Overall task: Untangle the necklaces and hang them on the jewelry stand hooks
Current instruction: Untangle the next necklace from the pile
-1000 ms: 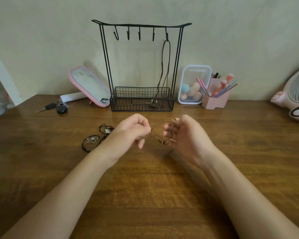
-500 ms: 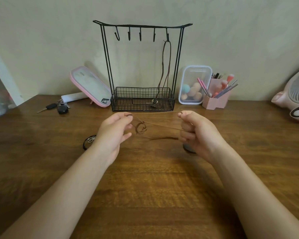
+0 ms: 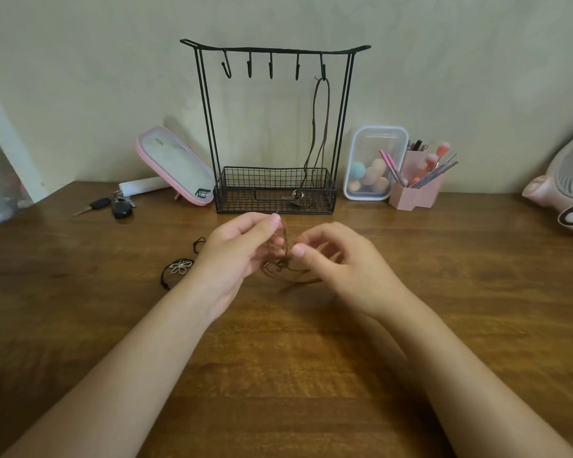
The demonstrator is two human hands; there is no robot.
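A thin brown cord necklace (image 3: 280, 264) is bunched between my two hands, just above the wooden table. My left hand (image 3: 237, 256) pinches its upper loop between thumb and fingers. My right hand (image 3: 341, 259) pinches the cord at the knot from the right. A black wire jewelry stand (image 3: 275, 127) with several hooks stands behind, against the wall. One brown cord necklace (image 3: 318, 133) hangs from its rightmost hook, its pendant resting in the wire basket. A black cord necklace with a flower pendant (image 3: 179, 266) lies on the table left of my left hand.
A pink-framed mirror (image 3: 176, 166) leans left of the stand, with keys (image 3: 113, 204) farther left. A clear box of sponges (image 3: 372, 163) and a pink brush holder (image 3: 415, 186) stand on the right. A pink fan (image 3: 568, 186) sits at the far right.
My hands had pulled the brown cord out taut between them; they have come back together and the cord is bunched in loops again.
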